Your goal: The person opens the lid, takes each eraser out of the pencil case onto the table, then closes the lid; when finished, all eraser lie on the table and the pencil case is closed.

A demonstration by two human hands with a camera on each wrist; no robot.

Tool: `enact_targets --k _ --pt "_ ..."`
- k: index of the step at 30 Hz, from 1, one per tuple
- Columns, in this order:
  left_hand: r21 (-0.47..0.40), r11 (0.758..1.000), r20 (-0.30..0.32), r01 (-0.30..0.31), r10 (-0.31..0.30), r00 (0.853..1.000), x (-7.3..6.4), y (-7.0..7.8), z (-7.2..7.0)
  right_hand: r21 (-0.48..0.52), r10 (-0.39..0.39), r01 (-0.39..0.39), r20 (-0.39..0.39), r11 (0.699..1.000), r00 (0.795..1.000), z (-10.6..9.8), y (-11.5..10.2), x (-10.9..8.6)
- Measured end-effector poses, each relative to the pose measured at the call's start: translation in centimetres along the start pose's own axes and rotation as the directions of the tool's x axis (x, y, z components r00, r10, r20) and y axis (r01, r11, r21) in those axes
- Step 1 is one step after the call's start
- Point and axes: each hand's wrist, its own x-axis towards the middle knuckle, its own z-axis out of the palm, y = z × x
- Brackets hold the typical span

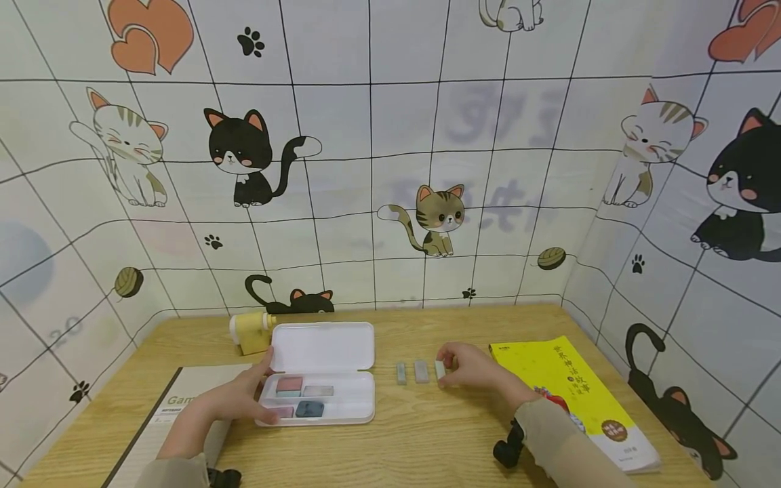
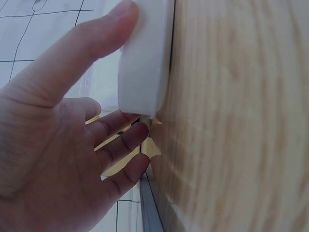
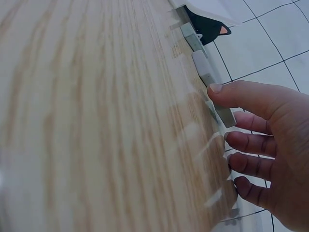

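Note:
A white plastic pencil case (image 1: 360,400) lies with its lid (image 1: 323,347) raised at the back. Inside are several small erasers, among them a dark blue-grey eraser (image 1: 310,409) and a two-tone pink one (image 1: 289,384). My left hand (image 1: 234,394) spans the case's left side, thumb at the front corner, fingers loosely spread beside the lid. To the right of the case, a greenish eraser (image 1: 401,373) and a grey eraser (image 1: 421,371) stand in a row. Beside them my right hand (image 1: 472,368) pinches a pale eraser (image 3: 224,115) between thumb and index finger, close over the table.
A yellow book (image 1: 567,379) lies at the right, partly under the right forearm. At the left is a pale notebook (image 1: 177,396), overlapped by the left arm. A yellow and white object (image 1: 250,332) stands behind the case. Cat-patterned cloth (image 1: 342,169) surrounds the wooden table (image 1: 427,440).

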Motion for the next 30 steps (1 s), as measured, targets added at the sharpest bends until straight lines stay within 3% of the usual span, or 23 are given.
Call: enact_targets --k 13,18,30 --pt "0.002 1.0 -0.008 -0.008 0.008 1.0 0.0 -0.3 0.0 -0.027 0.016 -0.016 -0.008 0.999 1.0 0.4 -0.1 0.3" --pt "-0.008 1.0 -0.01 0.015 -0.015 1.0 0.1 -0.4 0.0 -0.032 0.016 -0.017 -0.011 0.999 1.0 0.4 0.0 0.4" --pt "0.016 1.0 -0.005 0.017 -0.017 1.0 0.2 -0.5 0.0 -0.033 0.019 -0.016 0.086 0.999 0.996 -1.1 -1.5 1.1"
